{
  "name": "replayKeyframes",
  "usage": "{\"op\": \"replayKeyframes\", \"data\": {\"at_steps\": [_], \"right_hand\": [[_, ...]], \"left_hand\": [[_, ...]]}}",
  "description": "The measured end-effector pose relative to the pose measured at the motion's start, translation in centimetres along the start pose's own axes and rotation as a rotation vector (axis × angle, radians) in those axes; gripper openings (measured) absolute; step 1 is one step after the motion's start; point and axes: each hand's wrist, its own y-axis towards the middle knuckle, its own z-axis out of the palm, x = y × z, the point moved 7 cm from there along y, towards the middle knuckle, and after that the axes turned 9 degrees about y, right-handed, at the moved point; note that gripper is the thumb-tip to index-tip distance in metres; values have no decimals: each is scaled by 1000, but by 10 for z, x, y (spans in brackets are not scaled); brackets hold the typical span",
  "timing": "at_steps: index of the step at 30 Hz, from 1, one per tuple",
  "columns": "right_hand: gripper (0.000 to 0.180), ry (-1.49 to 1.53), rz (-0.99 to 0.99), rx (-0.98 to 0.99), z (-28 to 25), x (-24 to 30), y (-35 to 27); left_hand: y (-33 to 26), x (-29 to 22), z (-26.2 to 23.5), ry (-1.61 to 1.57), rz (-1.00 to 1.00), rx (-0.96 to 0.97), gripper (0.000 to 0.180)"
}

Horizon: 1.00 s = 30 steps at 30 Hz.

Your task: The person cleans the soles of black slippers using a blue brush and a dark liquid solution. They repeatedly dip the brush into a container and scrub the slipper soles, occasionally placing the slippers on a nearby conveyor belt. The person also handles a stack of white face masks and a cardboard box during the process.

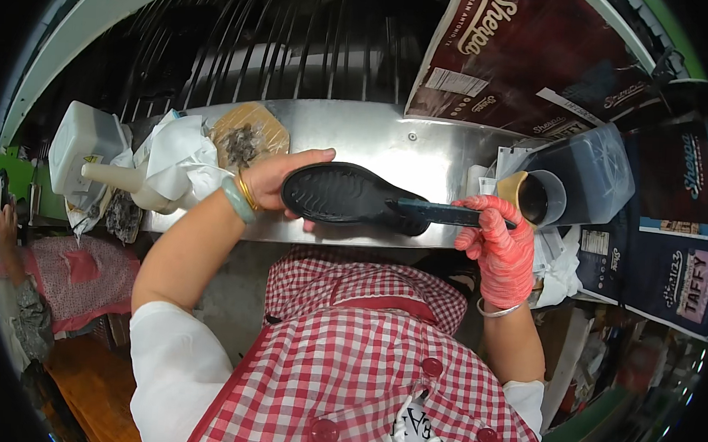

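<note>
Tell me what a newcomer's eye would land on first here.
Probably the bright pink-red glove on the right hand, right of centre, holding a long dark tool over one end of a black shoe sole. That sole, held by the bare left hand, stands out at the middle against the shiny metal bench. Below, the red-and-white checked apron fills the lower centre.

Shoe sole [331, 194] was black, tool [442, 214] dark (slightly bluish). Glove [507, 265] was coral-red. Bangle [237, 200] was milky green, bracelet [247, 191] gold. Apron [347, 349] was red-and-white gingham, sleeves [177, 364] white. Worktop [375, 130] was silver; jug [86, 147] by its left end was white, cardboard [539, 59] at its far right corner maroon with white print.
</note>
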Motion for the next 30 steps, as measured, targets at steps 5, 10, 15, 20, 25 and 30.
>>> {"op": "replayKeyframes", "data": {"at_steps": [5, 10, 15, 20, 25, 30], "right_hand": [[25, -146, -223, 55, 40, 4, -7], [27, -628, -597, 358, 90, 1, -34], [20, -125, -270, 108, 51, 7, -29], [25, -38, -695, -56, 17, 34, -22], [32, -421, -786, -145, 20, 33, -15], [29, -867, -1039, -161, 41, 31, -21]], "left_hand": [[-1, -3, 39, -177, 304, -85, 56], [10, -4, 46, -198, 422, -171, 54], [4, -2, 62, -230, 477, -47, 52], [1, 0, 89, -179, 542, -148, 59], [12, -2, 114, -122, 661, -114, 64], [10, -7, 127, -168, 708, -125, 66]]}}
